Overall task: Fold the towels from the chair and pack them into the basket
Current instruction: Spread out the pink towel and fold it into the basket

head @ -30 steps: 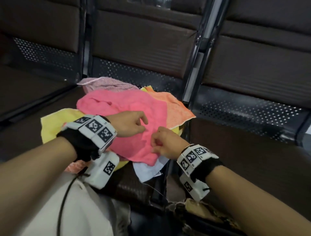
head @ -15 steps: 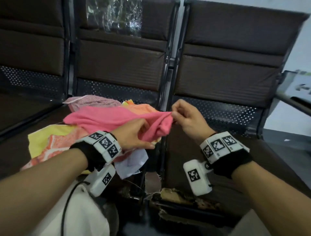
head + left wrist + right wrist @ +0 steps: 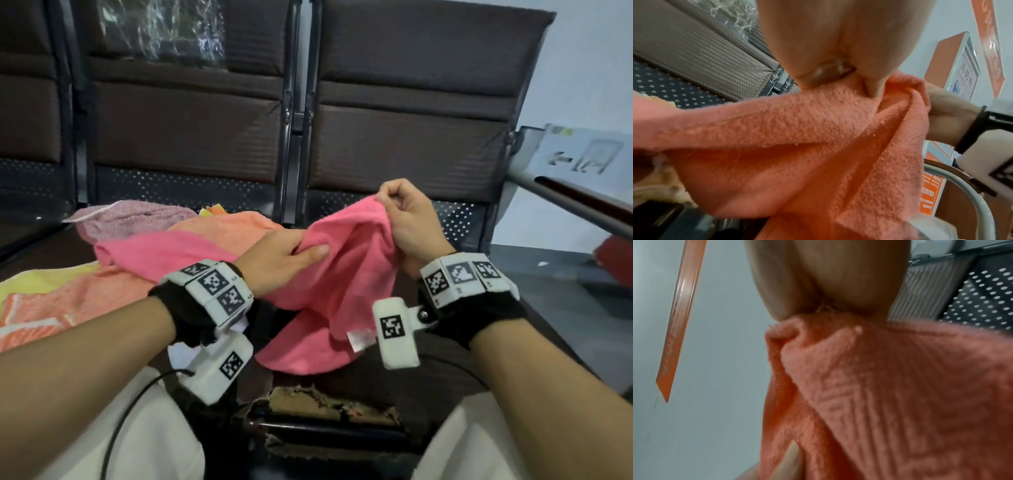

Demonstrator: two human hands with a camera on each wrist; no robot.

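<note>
STEP: we judge pick-up and spreading of one towel, folding not begun | GRIP: left hand [image 3: 286, 255] clenched on pink towel [image 3: 342, 274] mid-cloth; right hand [image 3: 407, 219] pinching its edge | WHERE: towel raised at frame centre, tail on the pile [image 3: 219, 222] at left; basket not visible | NEXT: find corners, spread flat.

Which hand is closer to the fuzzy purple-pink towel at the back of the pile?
Left. The left hand grips the pink towel just right of the pile holding the purple-pink towel. The right hand pinches the pink towel's corner farther right.
</note>
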